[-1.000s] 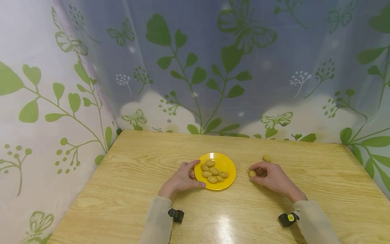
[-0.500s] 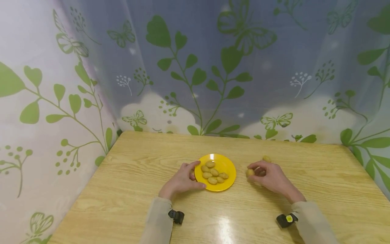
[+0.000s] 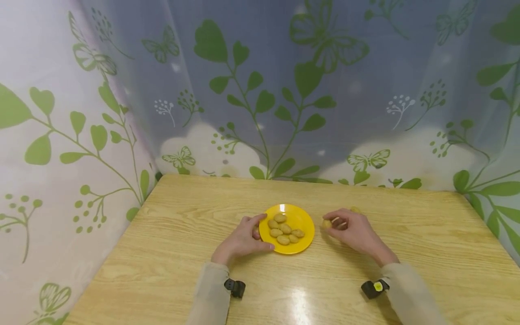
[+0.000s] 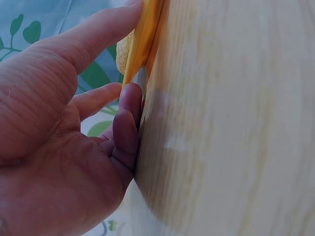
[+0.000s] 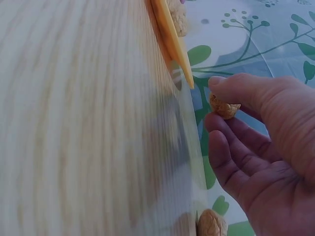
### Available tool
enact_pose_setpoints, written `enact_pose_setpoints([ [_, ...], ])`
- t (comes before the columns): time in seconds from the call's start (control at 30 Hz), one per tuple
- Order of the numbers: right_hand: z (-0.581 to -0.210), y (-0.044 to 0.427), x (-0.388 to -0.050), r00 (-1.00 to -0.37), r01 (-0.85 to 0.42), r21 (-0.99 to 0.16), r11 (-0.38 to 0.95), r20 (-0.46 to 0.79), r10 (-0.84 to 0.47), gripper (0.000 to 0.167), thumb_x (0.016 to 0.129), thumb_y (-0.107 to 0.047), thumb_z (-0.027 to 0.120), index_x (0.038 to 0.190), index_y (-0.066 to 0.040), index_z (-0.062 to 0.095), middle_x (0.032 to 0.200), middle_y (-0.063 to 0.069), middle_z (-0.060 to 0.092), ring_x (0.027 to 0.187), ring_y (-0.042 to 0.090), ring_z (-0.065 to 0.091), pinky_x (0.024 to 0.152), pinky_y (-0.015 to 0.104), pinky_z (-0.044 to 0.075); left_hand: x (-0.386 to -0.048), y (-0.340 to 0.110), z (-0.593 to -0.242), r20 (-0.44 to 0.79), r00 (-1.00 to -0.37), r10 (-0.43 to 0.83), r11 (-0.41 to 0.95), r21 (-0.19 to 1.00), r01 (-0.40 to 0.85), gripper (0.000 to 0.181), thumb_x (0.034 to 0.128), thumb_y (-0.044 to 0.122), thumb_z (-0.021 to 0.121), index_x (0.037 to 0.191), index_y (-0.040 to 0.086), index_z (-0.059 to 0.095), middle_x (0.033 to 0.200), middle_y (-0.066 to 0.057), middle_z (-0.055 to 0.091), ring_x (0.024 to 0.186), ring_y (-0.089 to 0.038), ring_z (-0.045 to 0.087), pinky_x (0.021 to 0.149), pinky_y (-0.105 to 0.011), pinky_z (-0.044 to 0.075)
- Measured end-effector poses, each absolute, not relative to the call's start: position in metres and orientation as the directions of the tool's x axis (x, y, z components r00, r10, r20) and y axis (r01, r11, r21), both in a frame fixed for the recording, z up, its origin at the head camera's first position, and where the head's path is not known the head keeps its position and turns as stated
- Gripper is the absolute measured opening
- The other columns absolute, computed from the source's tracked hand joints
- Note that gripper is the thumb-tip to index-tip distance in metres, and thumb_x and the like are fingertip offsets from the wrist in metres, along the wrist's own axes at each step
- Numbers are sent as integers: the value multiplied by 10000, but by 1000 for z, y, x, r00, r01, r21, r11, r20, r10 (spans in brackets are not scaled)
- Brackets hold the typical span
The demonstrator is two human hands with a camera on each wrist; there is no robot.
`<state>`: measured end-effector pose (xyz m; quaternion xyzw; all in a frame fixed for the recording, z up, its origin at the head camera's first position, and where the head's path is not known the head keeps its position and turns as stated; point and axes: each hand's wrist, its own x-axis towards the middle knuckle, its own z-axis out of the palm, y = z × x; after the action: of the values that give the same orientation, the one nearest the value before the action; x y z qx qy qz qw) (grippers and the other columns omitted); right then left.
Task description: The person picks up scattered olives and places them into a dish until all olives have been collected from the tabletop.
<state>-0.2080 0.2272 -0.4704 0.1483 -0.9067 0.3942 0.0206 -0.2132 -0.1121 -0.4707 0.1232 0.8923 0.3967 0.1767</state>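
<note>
A yellow plate (image 3: 302, 221) with several walnuts (image 3: 285, 229) on it stands on the table. My left hand (image 3: 240, 240) grips the plate's left rim; in the left wrist view the thumb lies over the plate edge (image 4: 142, 42), other fingers beside and below it. Just right of the plate, my right hand (image 3: 355, 230) pinches a walnut (image 3: 327, 224) between thumb and fingertips. The right wrist view shows that wrinkled walnut (image 5: 224, 107) held off the table, apart from the plate. Another walnut (image 3: 355, 210) lies behind the right hand, partly hidden by it.
The wood-grain table (image 3: 183, 271) runs back to a curtain (image 3: 260, 90) printed with leaves and butterflies. A similar white curtain (image 3: 48, 180) hangs along the left side. Each wrist wears a small black device.
My right hand has lifted its walnut slightly and moved left towards the plate. The left hand and plate stay where they were.
</note>
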Motion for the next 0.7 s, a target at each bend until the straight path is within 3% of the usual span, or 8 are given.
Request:
enact_pose_setpoints([
  [0.7, -471, 194, -220, -948, -299, -744, 598, 157, -278, 304, 887, -184, 805, 1180, -123, 751, 1140, 47, 732, 932, 155, 678, 788, 248, 564, -212, -110, -470, -225, -912, 344, 664, 745, 66, 934, 804, 379, 876, 1586, 240, 384, 1196, -83, 459, 923, -183, 498, 796, -337, 405],
])
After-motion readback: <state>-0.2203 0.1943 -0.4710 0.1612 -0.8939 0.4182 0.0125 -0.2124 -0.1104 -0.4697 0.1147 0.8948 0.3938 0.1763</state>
